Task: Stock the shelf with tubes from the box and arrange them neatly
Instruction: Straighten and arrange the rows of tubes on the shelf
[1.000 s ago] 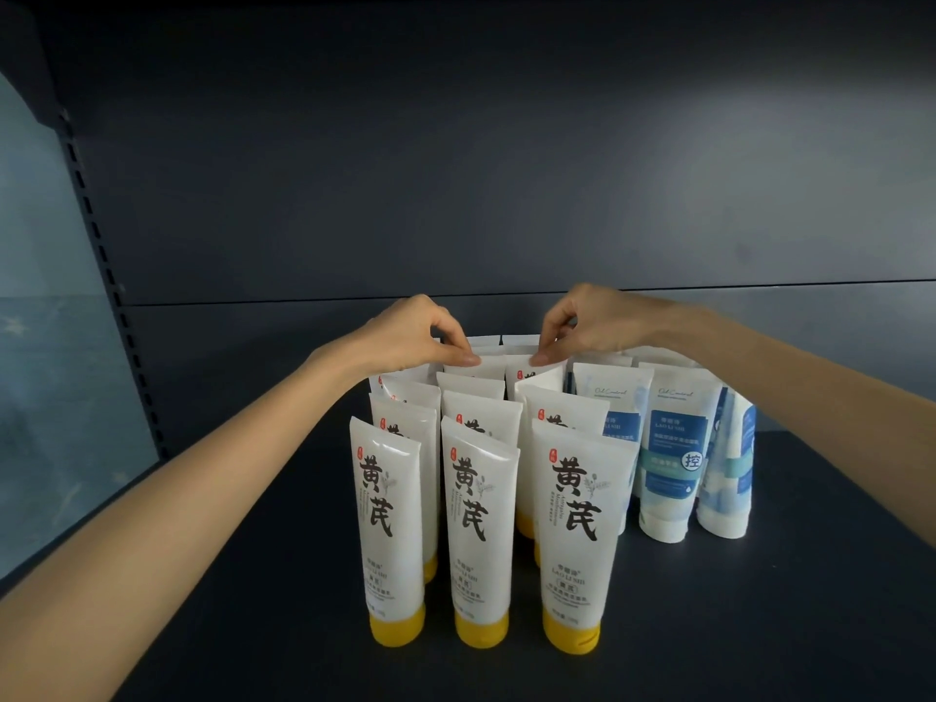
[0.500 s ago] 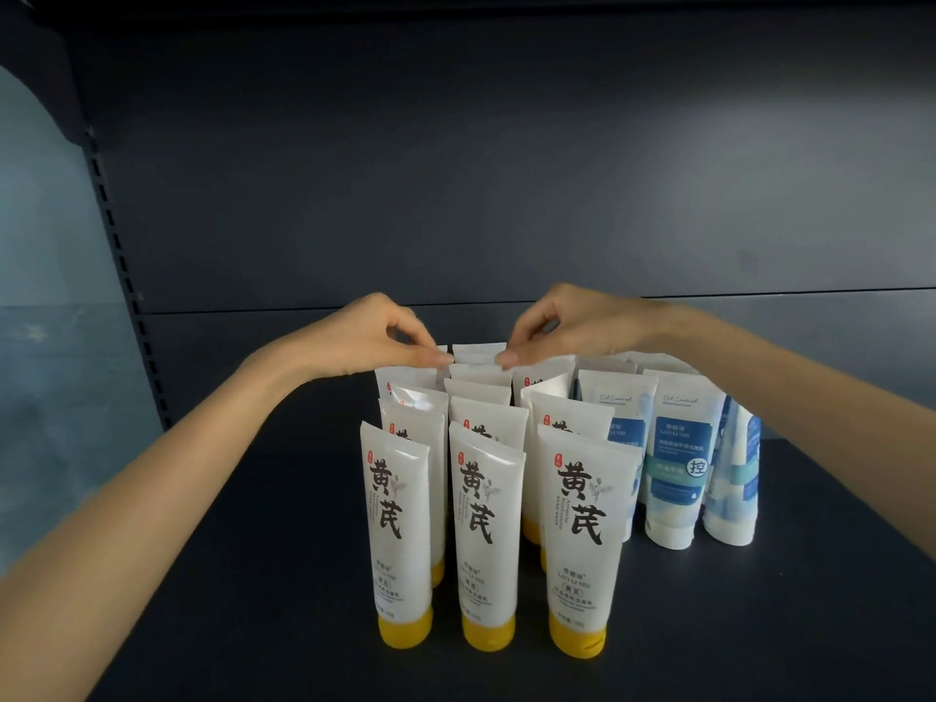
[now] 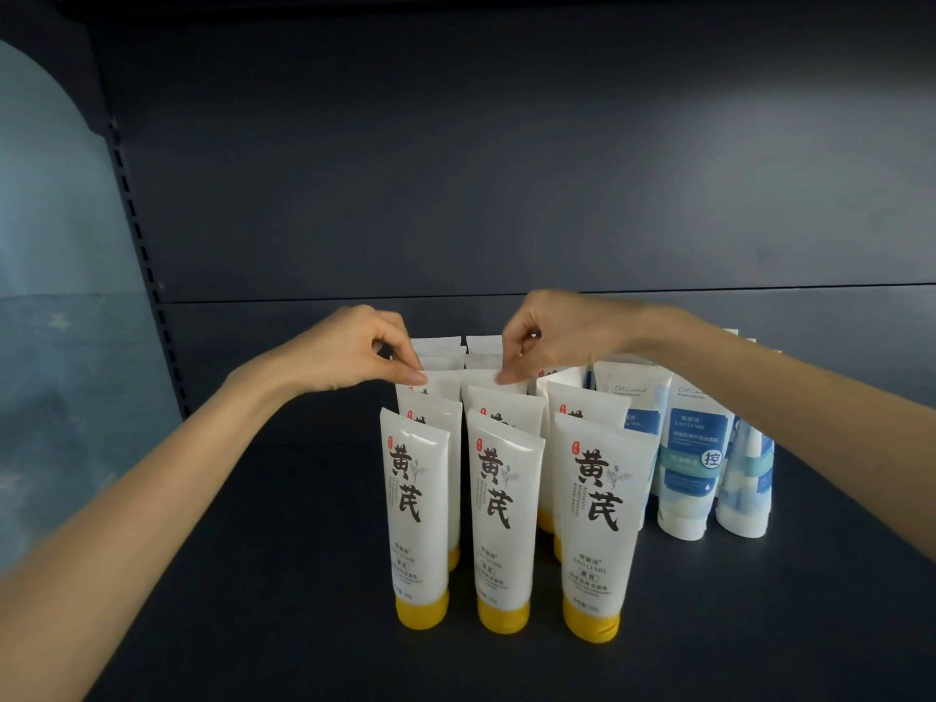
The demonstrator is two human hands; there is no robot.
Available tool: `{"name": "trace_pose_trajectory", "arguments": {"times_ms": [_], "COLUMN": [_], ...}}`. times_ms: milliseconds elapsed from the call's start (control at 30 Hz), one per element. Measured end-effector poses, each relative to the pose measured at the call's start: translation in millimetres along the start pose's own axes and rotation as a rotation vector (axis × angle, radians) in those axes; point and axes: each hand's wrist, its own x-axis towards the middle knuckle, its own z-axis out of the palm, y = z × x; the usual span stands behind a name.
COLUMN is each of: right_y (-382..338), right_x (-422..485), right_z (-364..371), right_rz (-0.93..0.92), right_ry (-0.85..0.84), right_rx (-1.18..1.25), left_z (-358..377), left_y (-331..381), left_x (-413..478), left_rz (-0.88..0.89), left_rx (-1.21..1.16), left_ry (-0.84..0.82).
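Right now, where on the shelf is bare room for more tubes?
Free: the shelf floor left of the yellow-capped tubes, up to the slotted upright; the strip before their front row; the floor right of the blue-labelled tubes. Crowded: the tube rows, where the left hand and right hand pinch tops.

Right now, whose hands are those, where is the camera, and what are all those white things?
No machine here: these are a person's two bare hands. The single picture comes from a camera worn on the person's head, looking forward and down. The left hand and right hand each pinch the top edge of a tube a few rows back. On the dark shelf stand yellow-capped tubes in rows, caps down, with blue-and-white tubes beside them on the right.
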Motion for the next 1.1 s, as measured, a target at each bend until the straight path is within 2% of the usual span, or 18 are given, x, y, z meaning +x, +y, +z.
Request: {"name": "trace_pose_trajectory", "arguments": {"times_ms": [300,733,900,1033,1100], "right_y": [14.2,18.8,27.8,37.5,41.6], "right_x": [1.7,-3.0,-11.5,-23.5,-27.8], "right_z": [5.4,0.4,-20.1,-26.8,-24.9], "right_rz": [-0.002,0.042,0.099,0.135,0.129], "right_ry": [0.123,0.030,0.034,-0.069,-0.068], "right_rx": [0.043,0.149,0.089,0.094,0.077], "left_z": [3.2,-0.2,-1.0,1.1,4.9], "left_y": [-10.3,-4.9,-4.3,0.9,5.3], "left_x": [-0.4,-0.6,0.6,5.1,9.1], "left_rz": [-0.051,-0.035,-0.043,-0.012,0.007], "left_rx": [0.063,-0.044,-0.031,-0.038,-0.048], "left_ry": [0.095,0.013,0.000,0.007,-0.002]}}
